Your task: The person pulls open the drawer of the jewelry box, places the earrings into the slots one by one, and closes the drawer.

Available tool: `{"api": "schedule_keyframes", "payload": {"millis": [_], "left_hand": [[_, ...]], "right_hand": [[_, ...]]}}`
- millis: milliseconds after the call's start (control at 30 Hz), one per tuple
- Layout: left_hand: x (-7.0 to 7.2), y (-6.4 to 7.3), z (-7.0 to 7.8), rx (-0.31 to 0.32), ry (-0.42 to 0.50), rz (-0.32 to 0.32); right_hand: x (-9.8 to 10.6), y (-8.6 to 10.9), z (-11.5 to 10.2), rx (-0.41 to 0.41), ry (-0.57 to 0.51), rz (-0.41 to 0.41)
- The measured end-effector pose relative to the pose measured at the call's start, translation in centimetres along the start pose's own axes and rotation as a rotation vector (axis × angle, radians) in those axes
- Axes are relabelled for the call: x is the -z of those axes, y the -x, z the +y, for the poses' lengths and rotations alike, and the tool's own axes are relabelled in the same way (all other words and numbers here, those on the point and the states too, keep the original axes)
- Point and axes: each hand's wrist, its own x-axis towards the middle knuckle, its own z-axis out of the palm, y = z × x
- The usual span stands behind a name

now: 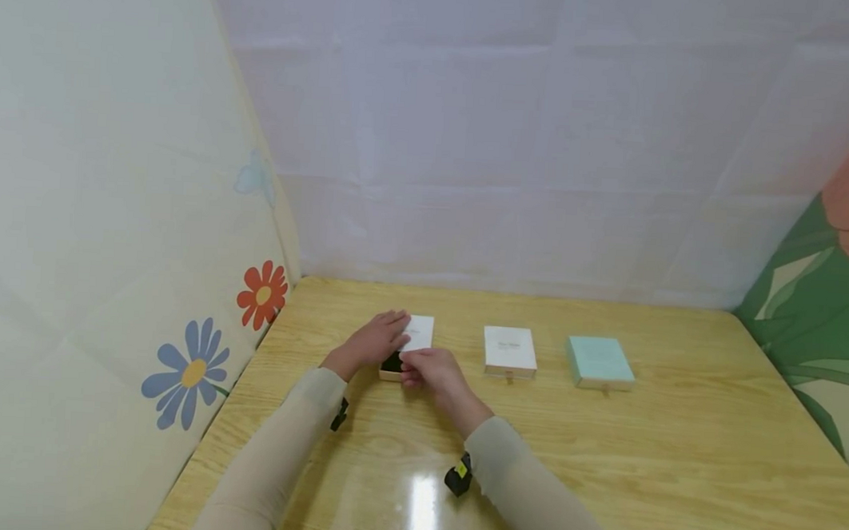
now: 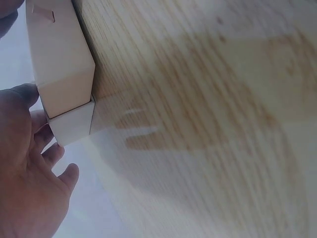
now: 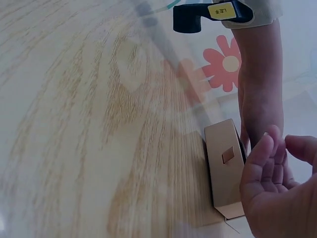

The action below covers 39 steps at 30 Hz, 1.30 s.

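Note:
A small white drawer box lies at the left of the table, its drawer slid out toward me and showing a black inside. My left hand holds the white sleeve from its left side, fingers over the top. Bent fingers touch the sleeve's end in the left wrist view. Over the drawer is my right hand, thumb and forefinger brought close together, the other fingers curled in the right wrist view. Whether something small is between those fingertips cannot be seen. A little tab shows on the drawer front.
To the right stand another white drawer box and a mint-green one, both with front tabs. The wooden table reaches a pale cloth wall behind. Flower-printed cloths hang at the sides.

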Motion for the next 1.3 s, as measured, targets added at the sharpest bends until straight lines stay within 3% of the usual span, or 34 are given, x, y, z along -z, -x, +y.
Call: {"api": "schedule_keyframes", "payload": {"millis": [200,467,833,1300], "left_hand": [[-0.2,-0.1,-0.3,-0.006,-0.003,0.002],[-0.2,-0.3,-0.4,-0.008,-0.017,-0.002],[0.1,-0.1,-0.3,-0.007,-0.015,-0.030],[0.0,-0.2,-0.5,-0.020,-0.014,-0.027]], "right_hand": [[0.1,-0.3,0.0,-0.026,0.038,0.040],[0.1,-0.8,-0.5,-0.051,0.036,0.036],[0.1,-1.7,-0.9,-0.028,0.288,0.085],[-0.5,-2.4,-1.4,-0.092,0.352,0.079]]}}
